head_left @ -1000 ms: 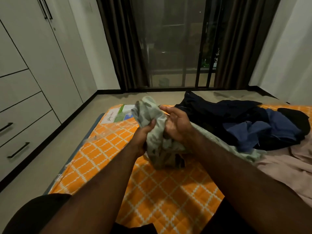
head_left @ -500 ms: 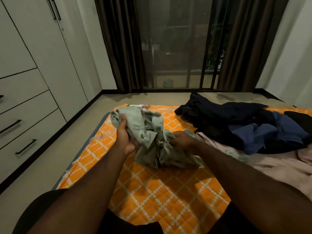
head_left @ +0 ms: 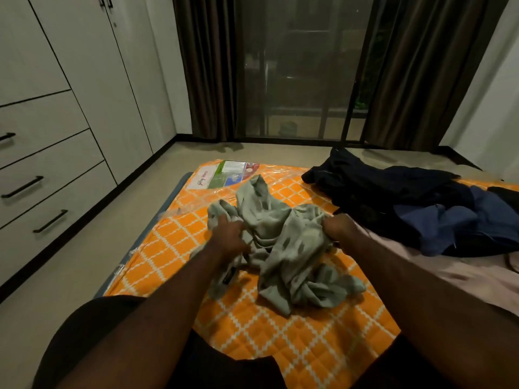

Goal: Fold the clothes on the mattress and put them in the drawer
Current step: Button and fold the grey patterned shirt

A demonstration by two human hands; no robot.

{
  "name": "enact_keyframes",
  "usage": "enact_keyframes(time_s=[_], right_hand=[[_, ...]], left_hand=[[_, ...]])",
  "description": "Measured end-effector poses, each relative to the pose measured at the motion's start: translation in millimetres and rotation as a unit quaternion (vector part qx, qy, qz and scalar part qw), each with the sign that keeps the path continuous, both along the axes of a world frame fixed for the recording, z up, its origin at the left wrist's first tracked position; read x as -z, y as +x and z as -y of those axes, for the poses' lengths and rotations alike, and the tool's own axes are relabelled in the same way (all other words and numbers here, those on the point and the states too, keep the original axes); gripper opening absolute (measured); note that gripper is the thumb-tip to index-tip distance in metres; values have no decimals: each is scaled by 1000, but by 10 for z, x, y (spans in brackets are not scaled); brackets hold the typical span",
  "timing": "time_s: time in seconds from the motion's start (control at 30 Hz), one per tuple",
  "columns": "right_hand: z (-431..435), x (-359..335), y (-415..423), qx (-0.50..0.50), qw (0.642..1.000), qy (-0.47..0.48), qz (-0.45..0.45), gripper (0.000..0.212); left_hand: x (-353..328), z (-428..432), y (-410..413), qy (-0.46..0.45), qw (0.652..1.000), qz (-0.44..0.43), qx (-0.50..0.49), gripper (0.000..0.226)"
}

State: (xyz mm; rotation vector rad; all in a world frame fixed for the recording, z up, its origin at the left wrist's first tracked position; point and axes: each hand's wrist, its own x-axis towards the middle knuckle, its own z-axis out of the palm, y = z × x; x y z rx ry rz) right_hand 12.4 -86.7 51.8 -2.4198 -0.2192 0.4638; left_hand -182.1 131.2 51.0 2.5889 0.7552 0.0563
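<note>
A crumpled pale green garment (head_left: 283, 248) lies on the orange checked mattress (head_left: 280, 341) in front of me. My left hand (head_left: 229, 238) grips its left side, fingers curled into the cloth. My right hand (head_left: 339, 227) grips its right side. A heap of dark navy and blue clothes (head_left: 407, 203) lies at the right rear of the mattress. A pale pink cloth (head_left: 460, 279) spreads under my right forearm. The drawers (head_left: 47, 175) with black handles sit shut in the white wardrobe at left.
A printed label (head_left: 224, 175) under clear plastic lies at the mattress's far edge. Beige floor (head_left: 84, 262) runs between mattress and wardrobe. Dark curtains (head_left: 207, 66) flank a glass sliding door (head_left: 303, 66) ahead. My dark-clad knees are at the bottom.
The green garment went from bunched and raised between my hands down onto the mattress. My hands moved apart and spread it sideways. My view tilted downward.
</note>
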Motion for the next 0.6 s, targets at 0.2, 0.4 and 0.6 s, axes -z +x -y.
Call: enact_keyframes(time_s=[0.2,0.4,0.6], right_hand=[[8,-211,-54,-33,978,60,196,40],[-375,-115,-488,-221,961,34,163,73],[-408,-28,-662,-309,927,77,196,79]], left_hand=[[196,65,71,41,999,29,-13,51],[129,160,9,98,990,92,-42,41],[79,321,62,-38,968,244,-38,21]])
